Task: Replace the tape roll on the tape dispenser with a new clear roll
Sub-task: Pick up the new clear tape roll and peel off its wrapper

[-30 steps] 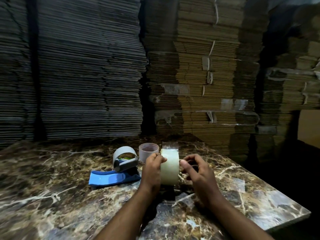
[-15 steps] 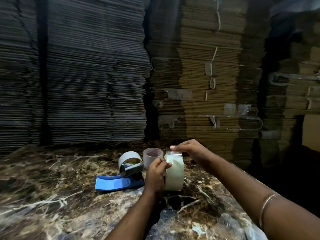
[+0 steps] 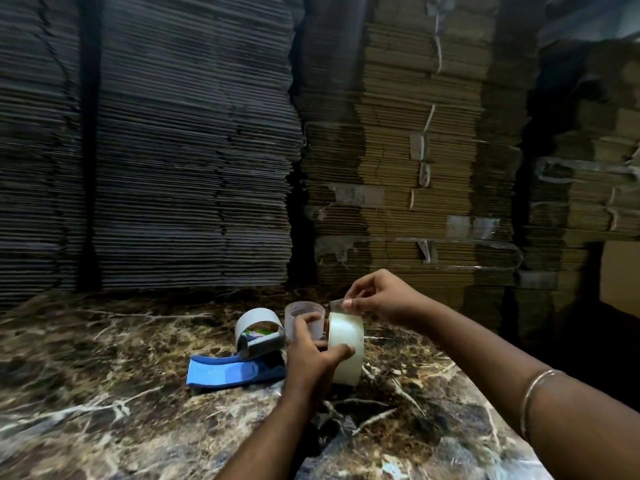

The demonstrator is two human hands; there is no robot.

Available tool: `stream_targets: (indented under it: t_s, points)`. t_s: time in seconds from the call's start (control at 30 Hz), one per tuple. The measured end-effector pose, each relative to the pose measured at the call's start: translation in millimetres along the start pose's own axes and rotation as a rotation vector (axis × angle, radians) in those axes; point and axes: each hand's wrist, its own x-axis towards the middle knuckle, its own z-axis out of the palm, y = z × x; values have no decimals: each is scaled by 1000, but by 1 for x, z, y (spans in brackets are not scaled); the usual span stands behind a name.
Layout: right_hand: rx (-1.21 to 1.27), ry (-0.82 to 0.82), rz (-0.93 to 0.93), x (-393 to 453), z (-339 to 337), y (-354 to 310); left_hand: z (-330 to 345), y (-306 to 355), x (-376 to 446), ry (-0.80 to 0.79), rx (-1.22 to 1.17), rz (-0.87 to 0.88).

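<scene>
A new clear tape roll [image 3: 349,332] stands on edge on the marble table [image 3: 104,393]. My left hand [image 3: 311,358] grips it from the left, thumb across its face. My right hand [image 3: 377,299] is above the roll and pinches the loose tape end [image 3: 336,305], lifted off the top of the roll. The blue tape dispenser [image 3: 228,370] lies on its side just left of my left hand, with a grey empty core [image 3: 258,322] at its wheel end.
A small translucent plastic cup [image 3: 304,311] stands right behind the roll. Tall stacks of flattened cardboard [image 3: 398,150] wall off the back of the table. The table's right edge drops into a dark gap.
My right hand rose from beside the roll to its top and took the tape end, peeling it slightly upward. The left hand stayed on the roll.
</scene>
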Motion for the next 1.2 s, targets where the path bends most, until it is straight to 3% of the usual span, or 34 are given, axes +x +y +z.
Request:
stream_targets:
  t_s: [0.2, 0.77, 0.9, 1.2]
  points:
    - [-172, 71, -50, -2, -5, -6, -3, 0, 1, -35, -38, 104]
    - [-48, 58, -213, -18, -21, -25, -6, 8, 9, -52, -85, 92]
    - [47, 98, -254, -16, -26, -27, -6, 15, 4, -80, -45, 197]
    - [96, 75, -128, -9, -21, -17, -11, 29, -2, -306, -114, 104]
